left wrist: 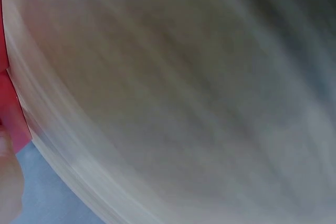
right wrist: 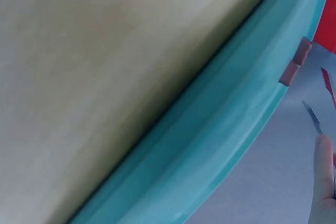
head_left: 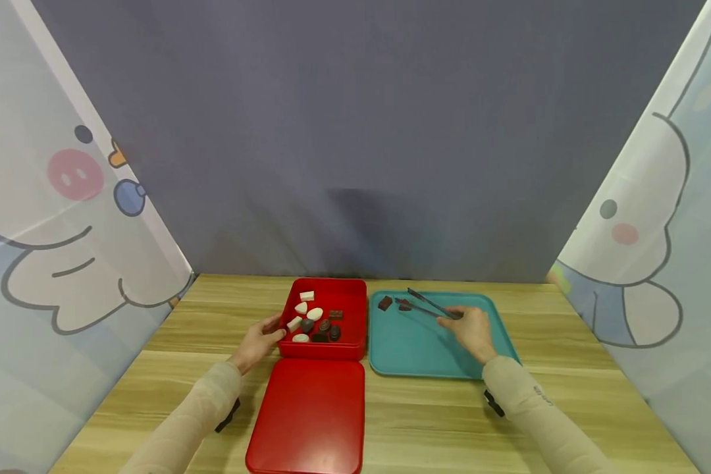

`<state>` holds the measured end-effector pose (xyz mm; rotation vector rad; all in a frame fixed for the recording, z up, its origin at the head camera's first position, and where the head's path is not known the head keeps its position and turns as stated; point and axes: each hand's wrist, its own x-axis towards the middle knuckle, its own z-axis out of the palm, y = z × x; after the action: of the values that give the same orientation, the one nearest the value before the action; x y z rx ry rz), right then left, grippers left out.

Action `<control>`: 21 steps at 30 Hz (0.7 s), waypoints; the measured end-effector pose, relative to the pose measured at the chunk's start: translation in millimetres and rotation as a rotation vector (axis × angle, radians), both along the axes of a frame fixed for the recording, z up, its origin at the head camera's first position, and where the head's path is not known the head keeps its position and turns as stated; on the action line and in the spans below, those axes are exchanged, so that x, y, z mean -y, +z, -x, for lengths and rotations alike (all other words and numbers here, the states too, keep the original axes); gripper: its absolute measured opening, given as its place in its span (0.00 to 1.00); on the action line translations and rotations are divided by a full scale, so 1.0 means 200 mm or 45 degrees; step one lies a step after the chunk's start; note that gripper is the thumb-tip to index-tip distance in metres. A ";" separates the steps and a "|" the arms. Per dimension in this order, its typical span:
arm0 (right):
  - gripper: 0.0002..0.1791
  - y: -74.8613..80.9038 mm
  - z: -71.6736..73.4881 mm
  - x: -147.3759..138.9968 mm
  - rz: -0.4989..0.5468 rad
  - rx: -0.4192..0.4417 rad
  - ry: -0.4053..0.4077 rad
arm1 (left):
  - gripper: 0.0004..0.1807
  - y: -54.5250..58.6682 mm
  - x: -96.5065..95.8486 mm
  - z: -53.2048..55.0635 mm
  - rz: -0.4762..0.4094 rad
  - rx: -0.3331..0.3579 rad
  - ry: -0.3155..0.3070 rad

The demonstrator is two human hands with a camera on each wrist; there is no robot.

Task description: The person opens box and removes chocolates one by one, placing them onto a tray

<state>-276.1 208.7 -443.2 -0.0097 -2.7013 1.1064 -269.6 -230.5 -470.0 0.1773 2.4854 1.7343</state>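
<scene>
My left hand [head_left: 259,341] holds the left side of a red box [head_left: 332,352], its thumb at the near left corner. White and dark brown chocolates [head_left: 315,314], several of them, lie inside the box. Over the teal tray [head_left: 417,359], my right hand [head_left: 473,332] grips a pair of dark tongs [head_left: 429,303] with the arms spread apart. One tong tip overlaps a dark chocolate [head_left: 405,306] on the tray. A brown rectangular chocolate [head_left: 385,303] lies just left of it, by the tray's far left corner. In the right wrist view the tongs [right wrist: 313,116] show toothed tips.
A flat red lid [head_left: 308,415] lies on the wooden table [head_left: 421,421] in front of the box. Box and tray stand side by side. A dark grey curtain [head_left: 355,131] hangs behind the table, with cartoon-printed sheets [head_left: 24,276] at both sides.
</scene>
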 end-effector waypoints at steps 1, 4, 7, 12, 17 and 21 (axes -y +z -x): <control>0.22 0.00 0.00 0.00 0.009 -0.014 0.007 | 0.29 0.02 -0.01 -0.01 0.001 0.008 0.002; 0.22 0.02 -0.02 0.02 0.041 -0.055 0.025 | 0.29 0.02 -0.01 0.00 0.008 0.007 0.004; 0.23 0.05 -0.04 0.06 0.087 -0.074 0.064 | 0.29 0.02 -0.01 0.00 0.001 0.013 0.005; 0.23 0.11 -0.06 0.15 0.138 -0.065 0.132 | 0.29 0.00 0.01 0.01 0.004 0.013 0.004; 0.22 0.14 -0.07 0.23 0.158 -0.058 0.205 | 0.29 0.00 0.01 0.01 -0.005 0.035 0.010; 0.22 0.16 -0.07 0.29 0.205 -0.021 0.254 | 0.29 0.00 0.01 0.01 -0.022 0.040 0.007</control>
<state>-262.2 151.3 -411.8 0.2467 -2.6359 1.3713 -272.1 -232.9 -470.4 0.1443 2.4521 1.7475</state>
